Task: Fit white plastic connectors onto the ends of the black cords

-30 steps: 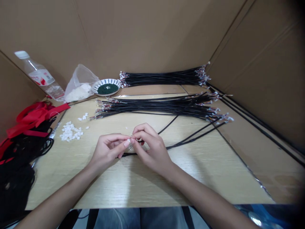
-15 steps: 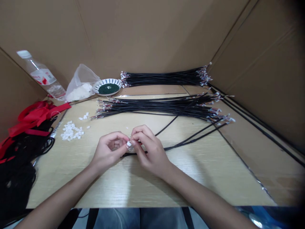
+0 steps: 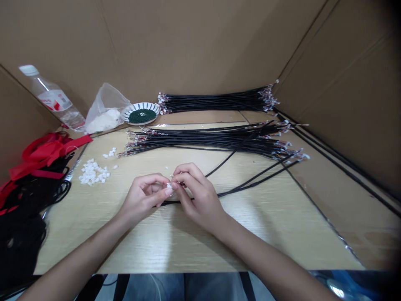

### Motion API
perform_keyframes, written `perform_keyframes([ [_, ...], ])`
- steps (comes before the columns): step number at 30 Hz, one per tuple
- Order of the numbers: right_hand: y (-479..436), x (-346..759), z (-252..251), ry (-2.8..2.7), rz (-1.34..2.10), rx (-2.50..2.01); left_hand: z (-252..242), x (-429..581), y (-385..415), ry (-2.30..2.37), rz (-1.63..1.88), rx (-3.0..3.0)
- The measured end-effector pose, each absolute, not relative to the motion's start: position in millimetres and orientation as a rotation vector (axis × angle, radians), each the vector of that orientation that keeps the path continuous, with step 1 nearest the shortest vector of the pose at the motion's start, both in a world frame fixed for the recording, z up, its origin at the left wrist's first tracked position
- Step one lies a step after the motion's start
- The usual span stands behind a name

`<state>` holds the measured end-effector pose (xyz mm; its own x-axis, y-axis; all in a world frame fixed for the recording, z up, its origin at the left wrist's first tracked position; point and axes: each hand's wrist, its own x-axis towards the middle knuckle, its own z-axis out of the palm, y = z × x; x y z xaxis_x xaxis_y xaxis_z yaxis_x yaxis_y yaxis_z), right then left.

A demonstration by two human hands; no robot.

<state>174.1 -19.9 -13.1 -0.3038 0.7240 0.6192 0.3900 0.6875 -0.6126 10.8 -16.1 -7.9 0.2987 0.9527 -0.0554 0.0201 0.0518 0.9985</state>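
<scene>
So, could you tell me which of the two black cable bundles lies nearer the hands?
The front bundle, spread across the pale tabletop; the other bundle lies farther back, along the cardboard wall.

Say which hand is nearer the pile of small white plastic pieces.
Left. The left hand sits right of the pile of small white plastic pieces; the right hand is farther right.

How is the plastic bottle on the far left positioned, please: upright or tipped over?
Tipped. The bottle slants, its white-capped end pointing up and left, its base down near the red straps.
</scene>
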Motion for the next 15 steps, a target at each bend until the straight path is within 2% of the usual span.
perform_keyframes([
  [6, -21.5, 173.3, -13.7, -2.029, 0.251, -0.886, -6.8, 11.9, -16.5, 1.016, 0.923, 1.301],
  [15, -19.6, 173.3, -13.2, -1.973, 0.395, -0.947, -8.4, 9.7, -15.3, 0.924, 0.938, 1.431],
])
